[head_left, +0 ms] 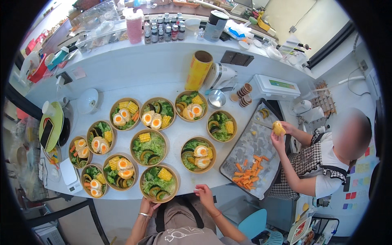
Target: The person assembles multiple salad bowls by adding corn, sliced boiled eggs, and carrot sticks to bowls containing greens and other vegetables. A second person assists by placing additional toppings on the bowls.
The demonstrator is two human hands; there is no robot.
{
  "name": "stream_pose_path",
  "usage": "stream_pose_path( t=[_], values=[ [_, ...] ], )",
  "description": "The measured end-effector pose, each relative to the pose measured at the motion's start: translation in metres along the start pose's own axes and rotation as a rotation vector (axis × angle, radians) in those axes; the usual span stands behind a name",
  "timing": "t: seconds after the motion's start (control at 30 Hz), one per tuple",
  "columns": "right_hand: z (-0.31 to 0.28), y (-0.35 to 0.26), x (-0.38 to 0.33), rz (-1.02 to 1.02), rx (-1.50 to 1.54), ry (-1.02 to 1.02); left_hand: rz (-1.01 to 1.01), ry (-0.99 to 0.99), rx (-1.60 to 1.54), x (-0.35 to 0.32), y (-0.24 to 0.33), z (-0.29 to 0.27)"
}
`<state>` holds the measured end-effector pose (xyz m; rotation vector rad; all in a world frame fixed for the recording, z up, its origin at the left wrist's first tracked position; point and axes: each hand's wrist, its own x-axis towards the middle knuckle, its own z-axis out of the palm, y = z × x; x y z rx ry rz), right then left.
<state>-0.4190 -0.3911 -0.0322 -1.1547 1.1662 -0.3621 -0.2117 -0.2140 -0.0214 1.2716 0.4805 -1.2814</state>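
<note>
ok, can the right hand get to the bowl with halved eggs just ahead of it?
Probably yes. The right hand rests at the counter edge, and the egg bowl sits just beyond it with only bare counter between. Nothing blocks the way.

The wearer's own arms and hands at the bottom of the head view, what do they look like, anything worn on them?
Both forearms are bare, with no sleeves showing. The left hand has a thin silvery bangle at the wrist. The right hand has a slim reddish band at the wrist. No gloves on either hand; whether there are rings is too small to tell.
</note>
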Motion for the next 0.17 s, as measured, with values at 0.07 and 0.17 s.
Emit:
stream_pose_path(
  t=[0.07,0.17],
  values=[
    [-0.022,0.006,-0.019,0.086,0.015,0.088,-0.021,-0.008,-0.013,0.017,-0.011,0.007],
    [-0.042,0.024,-0.032,0.146,0.049,0.169,-0.290,0.002,-0.059,0.035,-0.032,0.014]
  ],
)
